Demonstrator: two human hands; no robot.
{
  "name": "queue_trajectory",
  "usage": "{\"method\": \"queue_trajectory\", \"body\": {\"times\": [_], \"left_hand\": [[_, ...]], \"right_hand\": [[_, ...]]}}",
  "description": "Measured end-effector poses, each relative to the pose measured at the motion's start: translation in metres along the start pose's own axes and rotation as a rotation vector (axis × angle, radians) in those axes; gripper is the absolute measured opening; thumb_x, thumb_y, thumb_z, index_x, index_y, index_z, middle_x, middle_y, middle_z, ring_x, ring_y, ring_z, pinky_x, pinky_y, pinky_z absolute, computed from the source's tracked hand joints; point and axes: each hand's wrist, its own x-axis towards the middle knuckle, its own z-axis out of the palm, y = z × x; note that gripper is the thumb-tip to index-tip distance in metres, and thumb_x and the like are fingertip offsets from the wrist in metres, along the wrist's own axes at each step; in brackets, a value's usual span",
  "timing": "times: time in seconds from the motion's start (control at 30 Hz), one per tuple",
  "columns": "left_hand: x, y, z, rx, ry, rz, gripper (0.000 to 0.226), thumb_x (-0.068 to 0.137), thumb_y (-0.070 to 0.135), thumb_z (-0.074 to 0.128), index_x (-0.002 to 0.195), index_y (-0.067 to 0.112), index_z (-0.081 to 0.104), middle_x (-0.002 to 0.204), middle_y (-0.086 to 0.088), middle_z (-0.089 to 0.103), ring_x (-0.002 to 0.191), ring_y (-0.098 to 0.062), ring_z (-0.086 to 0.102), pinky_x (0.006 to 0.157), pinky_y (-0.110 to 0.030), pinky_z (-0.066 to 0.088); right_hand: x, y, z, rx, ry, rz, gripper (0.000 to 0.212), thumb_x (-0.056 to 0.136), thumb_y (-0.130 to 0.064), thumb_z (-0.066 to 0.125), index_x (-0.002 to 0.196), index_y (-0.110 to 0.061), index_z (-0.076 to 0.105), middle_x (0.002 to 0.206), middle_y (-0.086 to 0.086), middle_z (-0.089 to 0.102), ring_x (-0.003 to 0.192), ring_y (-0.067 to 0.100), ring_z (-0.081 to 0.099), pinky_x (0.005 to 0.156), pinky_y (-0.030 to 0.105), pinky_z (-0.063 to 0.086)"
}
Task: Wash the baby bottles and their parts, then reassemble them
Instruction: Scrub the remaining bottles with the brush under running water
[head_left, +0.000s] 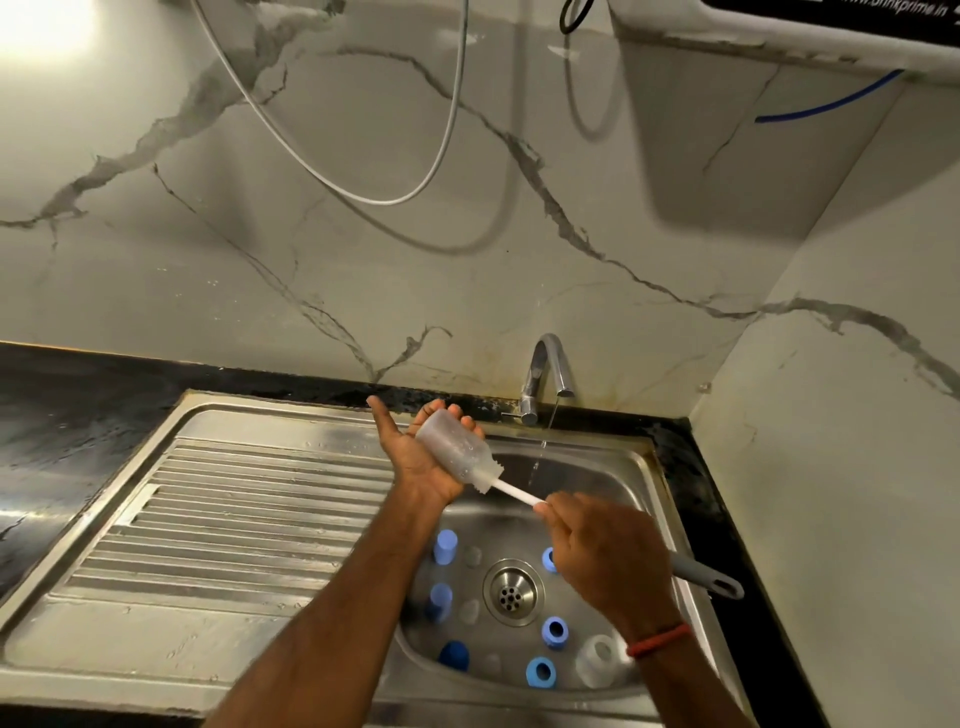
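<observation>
The left hand cradles a clear baby bottle across its palm, fingers curled over the far side and thumb stretched out, with the bottle's mouth tilted down toward the right. The right hand is closed round the bottle brush: its white stem runs from the fist up into the bottle's mouth, where bristles show at the rim, and the grey handle end sticks out behind the wrist. Both hands are above the sink, the bottle over the basin's back left corner. On the basin floor, around the drain, lie blue caps, blue rings and a clear part, all apart from the hands. The only writing is on a dark appliance at the top right, cut off, ending in "prime.in". A thin stream falls from the tap just right of the bottle, not touching it. The ribbed drainboard spreads to the left, with the black tabletop beyond it. On the right only a narrow strip of tabletop separates the basin from the side wall.
</observation>
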Motion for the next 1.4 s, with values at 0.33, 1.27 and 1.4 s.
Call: {"method": "queue_trajectory", "body": {"times": [0.33, 1.27, 1.4], "left_hand": [[-0.004, -0.003, 0.008, -0.018, -0.071, -0.041, 0.07, 0.075, 0.08, 0.06, 0.084, 0.011, 0.062, 0.08, -0.008, 0.059, 0.068, -0.022, 0.062, 0.064, -0.032, 0.056], [0.009, 0.017, -0.01, 0.047, 0.147, -0.056, 0.029, 0.092, 0.03, 0.048, 0.065, 0.022, 0.043, 0.062, 0.002, 0.039, 0.055, -0.015, 0.041, 0.059, -0.028, 0.036], [0.011, 0.034, -0.019, 0.057, 0.14, -0.018, 0.02, 0.094, 0.029, 0.047, 0.077, 0.019, 0.054, 0.067, 0.0, 0.047, 0.061, -0.015, 0.046, 0.064, -0.029, 0.04]], "right_hand": [[0.014, 0.002, 0.001, 0.387, -0.137, 0.15, 0.022, 0.098, -0.042, 0.052, 0.088, -0.029, 0.067, 0.068, -0.009, 0.053, 0.057, 0.007, 0.05, 0.054, 0.017, 0.039], [-0.012, -0.027, 0.016, -0.005, -0.193, 0.014, 0.029, 0.101, -0.042, 0.039, 0.113, -0.028, 0.061, 0.062, -0.008, 0.049, 0.048, 0.005, 0.042, 0.042, 0.015, 0.034], [-0.003, -0.018, -0.003, 0.367, -0.313, 0.033, 0.031, 0.104, -0.041, 0.04, 0.114, -0.025, 0.065, 0.06, -0.006, 0.05, 0.052, 0.009, 0.047, 0.05, 0.017, 0.039]]}}
